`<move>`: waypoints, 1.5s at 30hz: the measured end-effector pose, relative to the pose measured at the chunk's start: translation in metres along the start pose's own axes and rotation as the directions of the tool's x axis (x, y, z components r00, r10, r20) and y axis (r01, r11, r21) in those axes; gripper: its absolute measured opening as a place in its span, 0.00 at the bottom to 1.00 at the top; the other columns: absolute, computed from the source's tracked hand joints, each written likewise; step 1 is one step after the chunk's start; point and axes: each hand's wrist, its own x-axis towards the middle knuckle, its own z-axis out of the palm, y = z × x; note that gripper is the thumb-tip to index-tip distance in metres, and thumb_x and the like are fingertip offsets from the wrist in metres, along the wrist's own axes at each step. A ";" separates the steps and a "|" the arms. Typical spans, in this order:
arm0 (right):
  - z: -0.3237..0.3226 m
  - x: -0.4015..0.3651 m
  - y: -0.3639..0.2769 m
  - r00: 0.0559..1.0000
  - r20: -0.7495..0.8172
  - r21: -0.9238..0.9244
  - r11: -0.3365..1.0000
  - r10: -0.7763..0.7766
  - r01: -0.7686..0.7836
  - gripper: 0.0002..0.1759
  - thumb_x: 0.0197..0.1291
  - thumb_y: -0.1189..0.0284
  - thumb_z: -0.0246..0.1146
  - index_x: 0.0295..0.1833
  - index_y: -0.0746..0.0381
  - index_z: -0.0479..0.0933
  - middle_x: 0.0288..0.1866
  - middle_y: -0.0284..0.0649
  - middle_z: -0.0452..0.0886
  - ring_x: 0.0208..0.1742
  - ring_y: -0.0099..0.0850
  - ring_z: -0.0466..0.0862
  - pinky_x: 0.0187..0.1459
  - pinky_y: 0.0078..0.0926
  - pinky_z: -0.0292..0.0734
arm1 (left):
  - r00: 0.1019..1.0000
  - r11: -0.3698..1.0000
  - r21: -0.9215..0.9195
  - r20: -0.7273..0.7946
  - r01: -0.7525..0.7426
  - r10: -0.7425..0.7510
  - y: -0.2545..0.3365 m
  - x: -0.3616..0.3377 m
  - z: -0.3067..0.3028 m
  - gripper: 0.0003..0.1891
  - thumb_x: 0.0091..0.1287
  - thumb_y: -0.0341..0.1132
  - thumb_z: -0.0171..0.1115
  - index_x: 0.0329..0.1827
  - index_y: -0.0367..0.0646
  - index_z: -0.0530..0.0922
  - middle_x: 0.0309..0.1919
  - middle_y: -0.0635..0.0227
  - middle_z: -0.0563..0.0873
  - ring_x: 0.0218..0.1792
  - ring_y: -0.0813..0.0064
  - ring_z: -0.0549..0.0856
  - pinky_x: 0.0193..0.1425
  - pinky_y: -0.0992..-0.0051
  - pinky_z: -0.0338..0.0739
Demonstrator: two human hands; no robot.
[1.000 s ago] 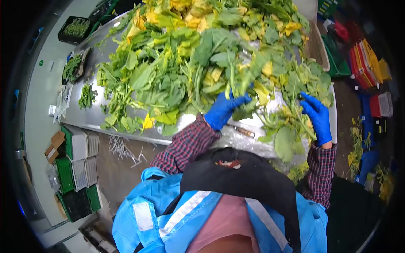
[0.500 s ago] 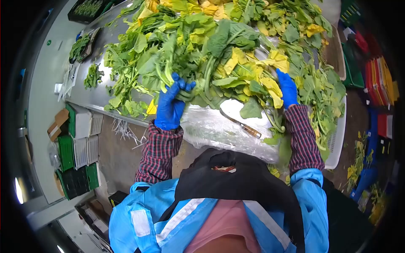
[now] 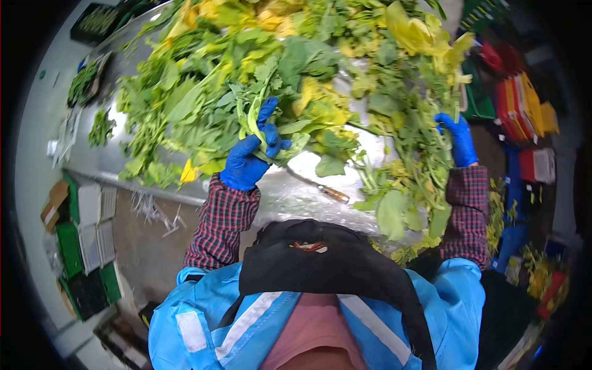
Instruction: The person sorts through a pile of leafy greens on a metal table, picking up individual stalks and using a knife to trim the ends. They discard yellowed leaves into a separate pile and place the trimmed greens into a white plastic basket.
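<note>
My left hand [image 3: 250, 154], in a blue glove, is closed round the pale stems of a bunch of leafy greens [image 3: 251, 120], held over the near part of the pile. At the right edge of the pile, my gloved right hand [image 3: 457, 139] is closed on the stalks of large yellowed leaves [image 3: 425, 40], which stretch up beyond it, blurred. A knife [image 3: 333, 193] with a wooden handle lies on clear plastic wrap [image 3: 290, 203] in front of me, its blade partly under the leaves.
Heaped green and yellow leaves [image 3: 203, 92] cover much of the metal table [image 3: 102, 157]. A small leafy bunch [image 3: 102, 127] lies apart at the left. Stacked crates [image 3: 89, 228] stand at lower left. Red and yellow crates [image 3: 521, 105] are at the right.
My right hand has moved right and outward, carrying yellowed leaves away from the middle of the pile. My left hand still holds green stems. The whole view has shifted a little.
</note>
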 end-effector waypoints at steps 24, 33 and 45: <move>0.338 -0.026 0.065 0.873 0.488 0.086 0.996 -0.009 -0.038 0.12 0.57 0.71 0.60 0.42 0.68 0.75 0.29 0.39 0.80 0.29 0.26 0.79 0.32 0.22 0.74 | 0.642 0.802 0.597 -0.624 0.025 0.445 0.039 -0.072 -0.005 0.13 0.52 0.23 0.65 0.39 0.36 0.73 0.26 0.67 0.79 0.26 0.75 0.79 0.33 0.78 0.74; 0.211 -0.092 -0.012 0.931 0.328 0.066 0.987 -0.159 0.145 0.14 0.56 0.76 0.62 0.48 0.67 0.75 0.36 0.35 0.81 0.32 0.22 0.78 0.36 0.19 0.74 | 0.914 0.647 0.762 -0.247 -0.021 0.321 -0.044 0.020 0.021 0.24 0.43 0.32 0.76 0.43 0.37 0.78 0.35 0.67 0.85 0.36 0.79 0.82 0.41 0.76 0.77; 0.151 -0.141 0.009 0.953 -0.027 -0.039 0.953 -0.301 0.300 0.14 0.54 0.77 0.61 0.48 0.67 0.75 0.31 0.39 0.79 0.31 0.24 0.79 0.33 0.21 0.76 | 0.918 0.644 0.743 -0.363 0.182 0.158 -0.127 0.066 0.028 0.08 0.56 0.29 0.64 0.38 0.36 0.79 0.28 0.66 0.83 0.27 0.79 0.81 0.32 0.78 0.75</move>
